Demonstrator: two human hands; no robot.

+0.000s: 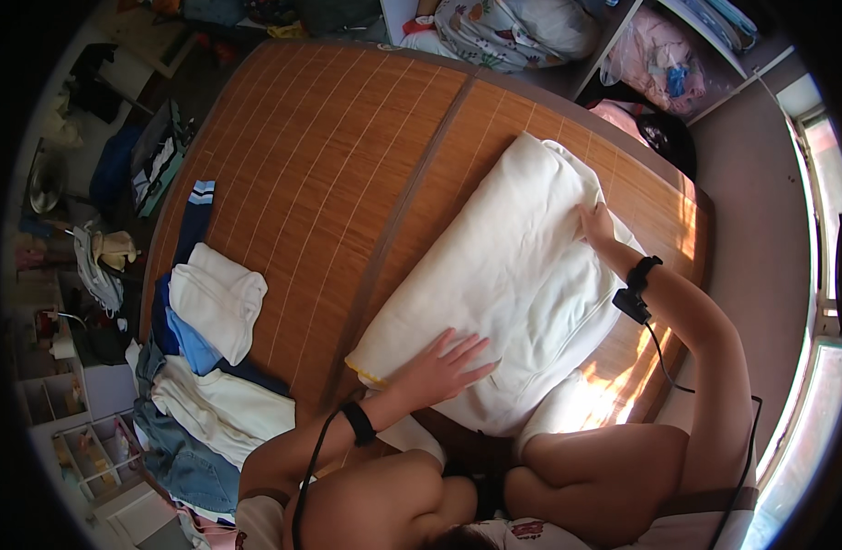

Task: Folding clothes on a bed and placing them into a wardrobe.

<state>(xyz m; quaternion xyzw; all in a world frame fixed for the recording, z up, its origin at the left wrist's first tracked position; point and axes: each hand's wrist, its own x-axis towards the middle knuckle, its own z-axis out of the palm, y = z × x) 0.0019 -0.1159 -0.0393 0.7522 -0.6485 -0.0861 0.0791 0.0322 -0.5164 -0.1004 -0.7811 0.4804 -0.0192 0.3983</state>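
A large white cloth (pixel 490 254), folded into a long shape with a bit of yellow edging at its near left corner, lies on the brown bamboo mat (pixel 311 172) before my knees. Flat on its near left part rests my left hand (pixel 459 364), fingers spread. My right hand (pixel 595 223) touches the cloth's far right side; its fingertips press against or into a fold, and whether they pinch it cannot be told. Both wrists wear black bands with cables.
On the left of the mat sit a folded white garment (pixel 218 299), a cream garment (pixel 221 405), blue jeans (pixel 187 460) and dark blue clothing (pixel 192 227). Shelves with bagged fabric (pixel 517 31) stand beyond the far edge. A wall (pixel 744 240) and window are at the right.
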